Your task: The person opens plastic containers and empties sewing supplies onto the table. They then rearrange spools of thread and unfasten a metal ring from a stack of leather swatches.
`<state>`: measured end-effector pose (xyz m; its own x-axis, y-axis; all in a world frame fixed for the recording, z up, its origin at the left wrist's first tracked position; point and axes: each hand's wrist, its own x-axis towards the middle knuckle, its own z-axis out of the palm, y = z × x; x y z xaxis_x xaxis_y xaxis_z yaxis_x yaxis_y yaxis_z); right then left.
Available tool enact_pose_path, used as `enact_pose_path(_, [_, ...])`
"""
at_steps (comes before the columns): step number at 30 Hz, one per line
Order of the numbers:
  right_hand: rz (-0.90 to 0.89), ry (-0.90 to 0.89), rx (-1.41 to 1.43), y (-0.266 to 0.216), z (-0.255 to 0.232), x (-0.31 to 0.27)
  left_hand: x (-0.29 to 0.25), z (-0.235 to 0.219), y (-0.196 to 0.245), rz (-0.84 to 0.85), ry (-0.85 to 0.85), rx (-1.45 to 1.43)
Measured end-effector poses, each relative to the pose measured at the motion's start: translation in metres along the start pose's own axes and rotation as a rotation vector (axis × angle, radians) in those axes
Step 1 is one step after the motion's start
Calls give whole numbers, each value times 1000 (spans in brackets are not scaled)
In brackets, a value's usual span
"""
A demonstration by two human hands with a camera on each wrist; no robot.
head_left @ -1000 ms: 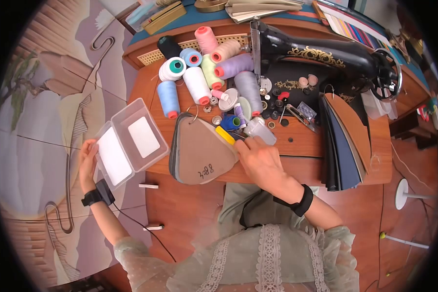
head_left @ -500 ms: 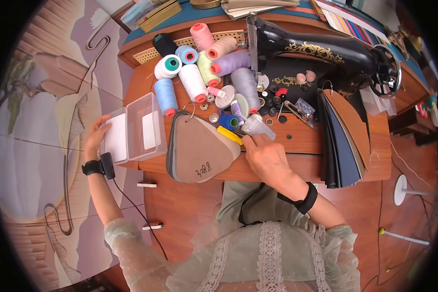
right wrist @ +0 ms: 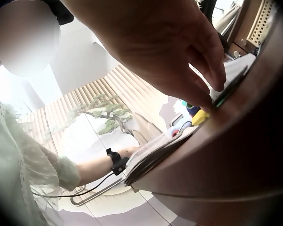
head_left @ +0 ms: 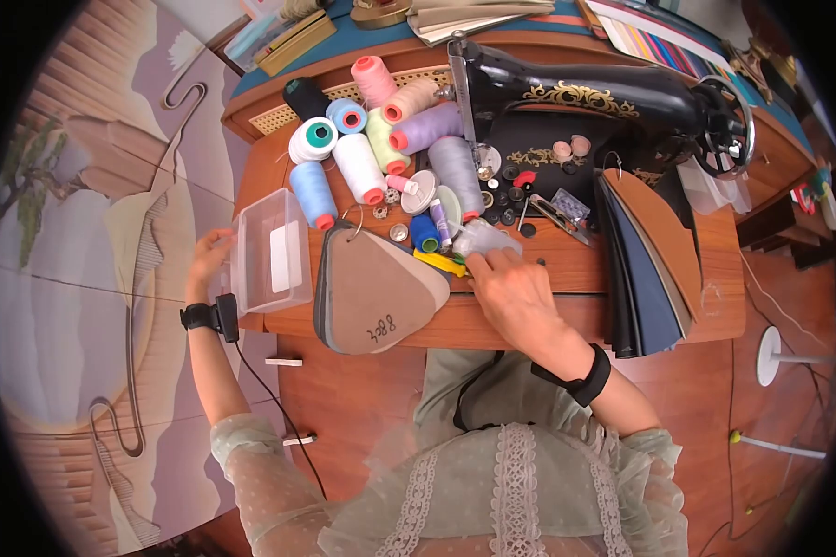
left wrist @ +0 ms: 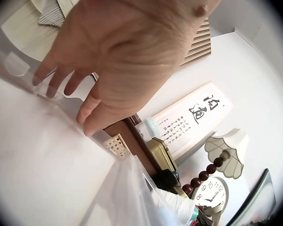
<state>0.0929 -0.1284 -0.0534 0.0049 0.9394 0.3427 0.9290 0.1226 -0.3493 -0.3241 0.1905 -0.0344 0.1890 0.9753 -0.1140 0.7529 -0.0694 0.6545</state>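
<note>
A clear plastic box [head_left: 293,288] stands open at the table's left edge, a white label inside. My left hand [head_left: 212,260] is beside its left wall; in the left wrist view the fingertips of that hand [left wrist: 113,56] touch the edge of the clear plastic [left wrist: 101,141], the fingers extended. At the front middle, my right hand [head_left: 515,292] pinches the end of a yellow-handled tool [head_left: 441,263], its fingertips partly hidden. Seen from the right wrist, the thumb of the hand [right wrist: 179,61] is beside the yellow part [right wrist: 199,117]. A small clear case [head_left: 483,239] lies just behind these fingers.
Brown fabric swatches [head_left: 376,292] lie between the box and my right hand. Several thread cones, such as a white one [head_left: 358,167], stand behind. Buttons lie near the black sewing machine [head_left: 576,88]. More swatches [head_left: 655,269] hang over the front edge at the right.
The box has turned more upright and moved right onto the table, its lid swinging out of clear view. My left hand has moved right with it. The yellow-handled tool has shifted slightly.
</note>
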Motion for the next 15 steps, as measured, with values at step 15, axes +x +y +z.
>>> enact_pose_path(15, [-75, 19, -55, -41, -43, 49, 2, -1, -9, -72, -148, 16])
